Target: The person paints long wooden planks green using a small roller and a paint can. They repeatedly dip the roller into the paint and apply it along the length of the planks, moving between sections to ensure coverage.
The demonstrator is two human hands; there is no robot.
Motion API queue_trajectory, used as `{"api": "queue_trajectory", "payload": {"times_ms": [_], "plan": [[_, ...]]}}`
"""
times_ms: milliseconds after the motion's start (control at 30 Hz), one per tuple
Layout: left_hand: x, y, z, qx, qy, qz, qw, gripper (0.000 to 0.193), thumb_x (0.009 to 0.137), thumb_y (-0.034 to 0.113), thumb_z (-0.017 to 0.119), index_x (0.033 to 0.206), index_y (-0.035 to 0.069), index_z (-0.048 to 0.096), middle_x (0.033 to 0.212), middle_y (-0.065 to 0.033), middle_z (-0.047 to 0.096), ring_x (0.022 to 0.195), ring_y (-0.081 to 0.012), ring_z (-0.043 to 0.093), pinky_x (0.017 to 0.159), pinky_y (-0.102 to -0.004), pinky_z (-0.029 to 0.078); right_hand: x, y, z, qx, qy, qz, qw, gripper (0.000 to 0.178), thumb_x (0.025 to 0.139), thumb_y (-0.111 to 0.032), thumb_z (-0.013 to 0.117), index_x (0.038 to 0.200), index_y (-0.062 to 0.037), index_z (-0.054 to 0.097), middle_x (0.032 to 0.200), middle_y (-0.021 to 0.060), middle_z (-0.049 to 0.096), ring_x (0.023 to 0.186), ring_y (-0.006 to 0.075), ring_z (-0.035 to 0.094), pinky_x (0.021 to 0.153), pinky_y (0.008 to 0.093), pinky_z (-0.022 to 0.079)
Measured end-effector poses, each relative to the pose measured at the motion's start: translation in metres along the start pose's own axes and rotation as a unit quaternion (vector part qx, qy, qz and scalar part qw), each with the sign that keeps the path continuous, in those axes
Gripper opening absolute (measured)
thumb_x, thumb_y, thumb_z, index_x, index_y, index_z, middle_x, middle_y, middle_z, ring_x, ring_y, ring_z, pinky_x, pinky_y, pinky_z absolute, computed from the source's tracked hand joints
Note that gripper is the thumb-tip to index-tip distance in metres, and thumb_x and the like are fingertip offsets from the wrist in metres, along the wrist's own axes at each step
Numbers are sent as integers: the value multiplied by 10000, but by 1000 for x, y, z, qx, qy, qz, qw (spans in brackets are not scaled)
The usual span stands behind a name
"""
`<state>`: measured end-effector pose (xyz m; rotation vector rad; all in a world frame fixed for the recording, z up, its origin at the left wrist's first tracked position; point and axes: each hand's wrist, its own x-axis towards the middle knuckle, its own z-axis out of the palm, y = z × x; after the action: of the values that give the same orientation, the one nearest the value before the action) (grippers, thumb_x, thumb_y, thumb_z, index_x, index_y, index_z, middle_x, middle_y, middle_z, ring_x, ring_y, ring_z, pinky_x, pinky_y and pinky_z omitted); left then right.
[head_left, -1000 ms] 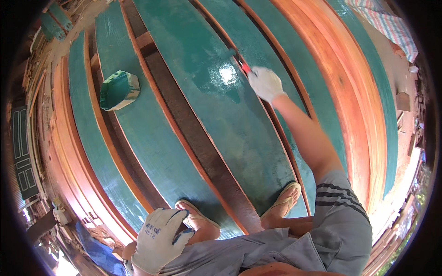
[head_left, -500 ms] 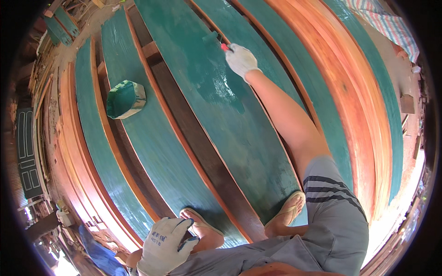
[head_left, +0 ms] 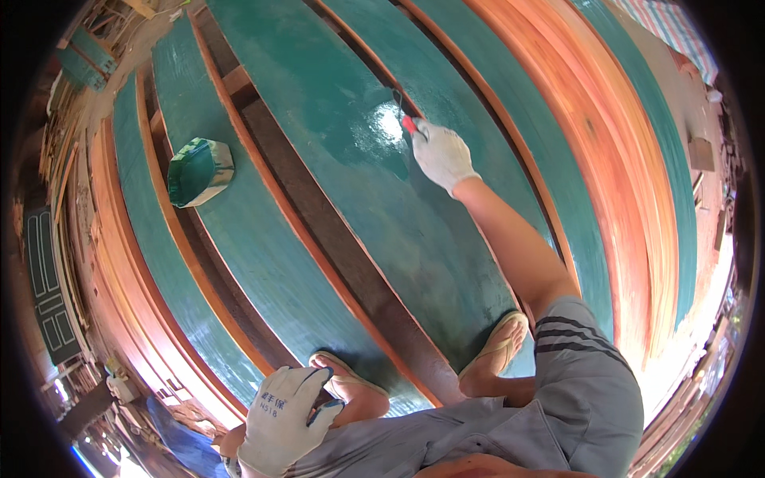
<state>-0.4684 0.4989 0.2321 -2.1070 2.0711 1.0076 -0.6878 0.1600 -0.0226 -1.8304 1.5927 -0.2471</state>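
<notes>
In my white-gloved right hand [head_left: 443, 156] is a paint roller [head_left: 409, 124] with a red handle and a thin wire frame. Its head is hard to make out against the wet green paint. It meets the middle green board [head_left: 382, 215] near that board's right edge, beside a glossy wet patch. My left hand [head_left: 285, 418], in a white glove with blue-tinged fingertips, lies over my left knee, its fingers apart and holding nothing. A cut-down tub [head_left: 213, 171] of green paint stands on the board to the left.
More green boards [head_left: 247, 263] lie side by side, with dark gaps between them. Bare reddish timber [head_left: 606, 183] runs along the right, and more timber [head_left: 131, 263] along the left. My sandalled feet [head_left: 498, 350] stand on the boards. A striped sheet [head_left: 669, 32] lies at the far right.
My right hand has drawn the roller nearer and slightly right, toward the board's right edge. The wet patch looks shinier there. My left hand stays at the knee; the view has shifted slightly.
</notes>
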Motion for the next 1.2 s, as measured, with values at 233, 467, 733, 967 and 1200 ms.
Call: {"api": "queue_trajectory", "payload": {"times_ms": [233,467,733,967,1200], "plan": [[8,16,-8,-22,-7,24,999,499,820,231,871,1274,72,740,1224,-105,732,1110,-345,685,973,-451,547,-121,66,-64,-82,-137,37,986,338,1065,-270,470,1217,-30,652,1032,278,735,1054,479,695,949,558,524],[11,26,-3,7,-1,-7,1000,458,866,253,836,1268,55,745,1215,-130,746,1107,-345,698,964,-443,551,-131,58,-78,59,-82,-27,995,322,1002,-249,548,1232,-25,578,1044,263,721,1014,477,693,910,563,519],[23,17,21,1,-87,-125,988,419,901,178,818,1281,21,736,1206,-166,765,1101,-331,740,938,-398,575,-118,53,38,80,94,-150,981,329,987,-196,595,1275,-38,590,988,176,686,932,346,710,751,488,561],[42,27,29,7,-119,-149,982,412,921,167,794,1301,24,725,1216,-163,764,1087,-300,750,899,-363,578,-55,46,50,-73,174,-166,968,413,984,-153,605,1378,-28,614,1054,97,655,908,242,693,703,370,571],[49,41,31,13,-142,-153,978,469,917,283,809,1318,53,729,1261,-145,751,1154,-341,718,965,-407,570,-65,67,50,-169,110,-136,970,518,987,-141,563,1494,-33,561,1109,100,648,929,223,709,662,344,571]]}}
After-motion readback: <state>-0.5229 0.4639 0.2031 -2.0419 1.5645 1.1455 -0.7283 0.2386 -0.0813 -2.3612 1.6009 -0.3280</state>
